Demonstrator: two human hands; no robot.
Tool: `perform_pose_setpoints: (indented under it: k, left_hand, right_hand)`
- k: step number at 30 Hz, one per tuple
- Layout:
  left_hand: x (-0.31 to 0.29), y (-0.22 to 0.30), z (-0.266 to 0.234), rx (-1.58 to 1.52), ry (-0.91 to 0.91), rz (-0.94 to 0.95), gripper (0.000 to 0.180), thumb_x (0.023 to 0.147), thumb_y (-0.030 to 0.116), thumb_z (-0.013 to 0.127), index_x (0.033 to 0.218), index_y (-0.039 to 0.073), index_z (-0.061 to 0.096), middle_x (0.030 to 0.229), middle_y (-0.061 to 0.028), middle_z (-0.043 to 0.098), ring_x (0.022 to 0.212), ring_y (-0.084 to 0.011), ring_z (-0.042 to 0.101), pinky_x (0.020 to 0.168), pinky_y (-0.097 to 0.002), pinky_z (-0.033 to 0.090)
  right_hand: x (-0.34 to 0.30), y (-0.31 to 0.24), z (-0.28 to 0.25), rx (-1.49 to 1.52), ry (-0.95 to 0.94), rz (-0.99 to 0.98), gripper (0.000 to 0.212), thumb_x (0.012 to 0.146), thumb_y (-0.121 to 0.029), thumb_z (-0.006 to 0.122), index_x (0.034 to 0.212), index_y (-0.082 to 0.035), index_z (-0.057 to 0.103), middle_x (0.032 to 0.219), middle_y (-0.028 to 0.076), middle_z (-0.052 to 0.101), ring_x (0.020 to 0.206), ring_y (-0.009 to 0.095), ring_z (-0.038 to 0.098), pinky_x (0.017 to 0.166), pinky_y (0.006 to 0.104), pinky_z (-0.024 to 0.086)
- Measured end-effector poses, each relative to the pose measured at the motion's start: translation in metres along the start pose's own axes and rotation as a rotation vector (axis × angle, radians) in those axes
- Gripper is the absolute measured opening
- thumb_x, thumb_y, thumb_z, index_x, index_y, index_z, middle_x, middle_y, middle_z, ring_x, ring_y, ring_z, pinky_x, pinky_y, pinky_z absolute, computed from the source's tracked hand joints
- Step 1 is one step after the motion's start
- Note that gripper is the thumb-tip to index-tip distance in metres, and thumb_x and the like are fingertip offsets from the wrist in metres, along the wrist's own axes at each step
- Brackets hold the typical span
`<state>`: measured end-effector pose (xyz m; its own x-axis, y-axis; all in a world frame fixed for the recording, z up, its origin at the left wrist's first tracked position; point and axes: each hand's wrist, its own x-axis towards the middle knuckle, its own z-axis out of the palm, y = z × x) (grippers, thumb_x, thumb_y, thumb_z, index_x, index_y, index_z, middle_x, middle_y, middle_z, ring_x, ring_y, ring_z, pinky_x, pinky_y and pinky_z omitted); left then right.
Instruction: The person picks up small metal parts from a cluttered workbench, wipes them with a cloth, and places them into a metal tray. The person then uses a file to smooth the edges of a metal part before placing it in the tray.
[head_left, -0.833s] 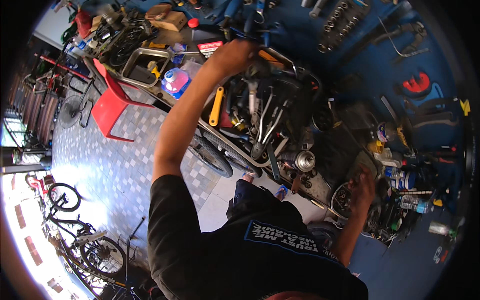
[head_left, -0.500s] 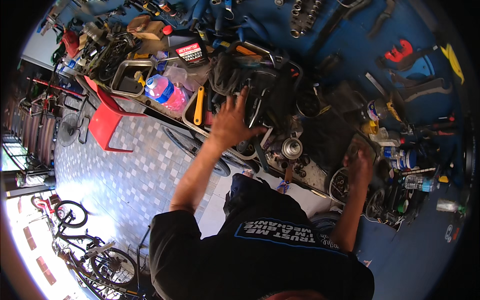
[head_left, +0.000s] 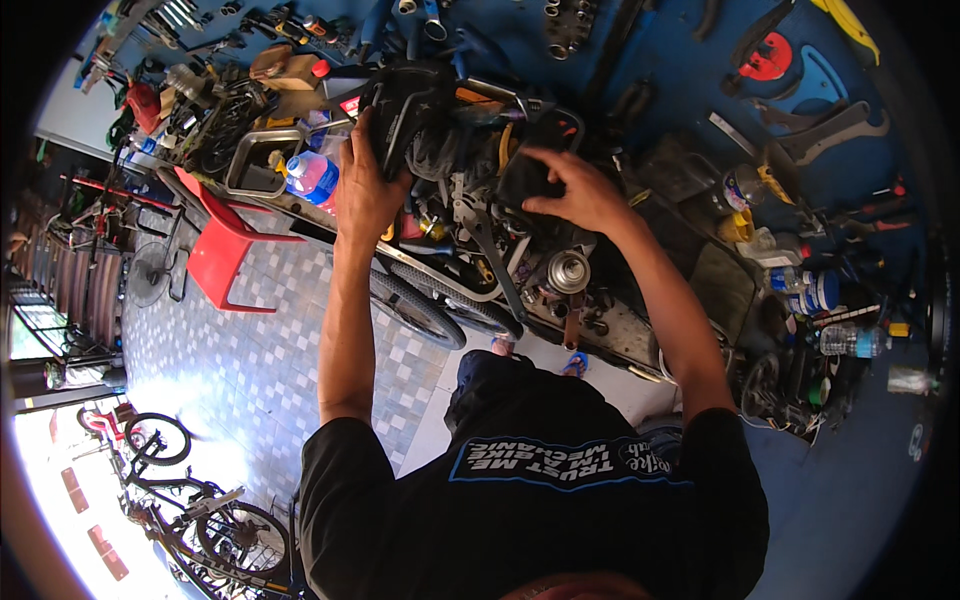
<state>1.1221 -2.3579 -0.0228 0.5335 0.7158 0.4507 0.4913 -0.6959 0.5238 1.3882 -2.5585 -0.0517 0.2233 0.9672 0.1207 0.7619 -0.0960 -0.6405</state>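
Observation:
My left hand (head_left: 368, 200) grips a black, saddle-shaped bicycle part (head_left: 408, 108) with a pale stripe, raised above the left side of the cluttered bench. My right hand (head_left: 588, 192) reaches over the bench, thumb and index finger apart, beside a dark object (head_left: 545, 150) whose kind I cannot make out. Nothing shows between its fingers. Between my hands, a grey metal tool (head_left: 478, 215) lies among loose tools in a tray (head_left: 478, 290). A crumpled dark cloth (head_left: 432, 155) lies beside the saddle-shaped part. Nearer to me stands a can with a round metal top (head_left: 569, 271).
A bottle of pink liquid (head_left: 312, 178) and a metal pan (head_left: 245, 175) stand at the bench's left. A red chair (head_left: 218, 250) and bicycle wheels (head_left: 425, 312) are beside the bench. Tools hang on the blue wall (head_left: 660, 60). Jars and bottles crowd the right end.
My left hand has moved left and taken up the saddle-shaped part, uncovering tools in the tray. My right hand has come from the right end of the bench toward the middle.

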Motion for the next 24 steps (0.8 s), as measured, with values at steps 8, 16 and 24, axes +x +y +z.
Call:
perform_pose_setpoints:
  k: [8, 16, 24]
  left_hand:
    - [-0.040, -0.042, 0.030, -0.035, -0.059, -0.005, 0.097, 0.078, 0.003, 0.076, 0.163, 0.015, 0.032, 0.141, -0.0286, 0.052, 0.123, -0.0515, 0.059, 0.099, -0.0552, 0.054]
    - [-0.065, -0.037, 0.056, -0.060, -0.110, 0.036, 0.102, 0.076, 0.002, 0.082, 0.165, 0.014, 0.031, 0.150, -0.0304, 0.044, 0.136, -0.0525, 0.050, 0.110, -0.0529, 0.049]
    - [-0.041, -0.009, 0.056, 0.010, 0.039, 0.079, 0.085, 0.081, 0.024, 0.086, 0.155, 0.009, 0.046, 0.153, -0.0291, 0.042, 0.138, -0.0492, 0.044, 0.114, -0.0551, 0.038]
  right_hand:
    - [0.053, 0.046, -0.024, 0.211, 0.361, 0.107, 0.014, 0.092, -0.010, 0.070, 0.105, -0.008, 0.066, 0.087, 0.001, 0.068, 0.074, 0.013, 0.063, 0.067, 0.0303, 0.051]
    - [0.101, 0.025, -0.105, 0.602, 0.701, 0.052, 0.021, 0.102, -0.023, 0.075, 0.108, -0.007, 0.061, 0.087, 0.000, 0.066, 0.068, 0.007, 0.061, 0.063, 0.0250, 0.050]
    - [0.141, 0.005, -0.114, 0.362, 0.801, -0.252, 0.022, 0.102, -0.022, 0.076, 0.109, -0.007, 0.061, 0.089, -0.002, 0.067, 0.072, 0.006, 0.060, 0.066, 0.0228, 0.050]
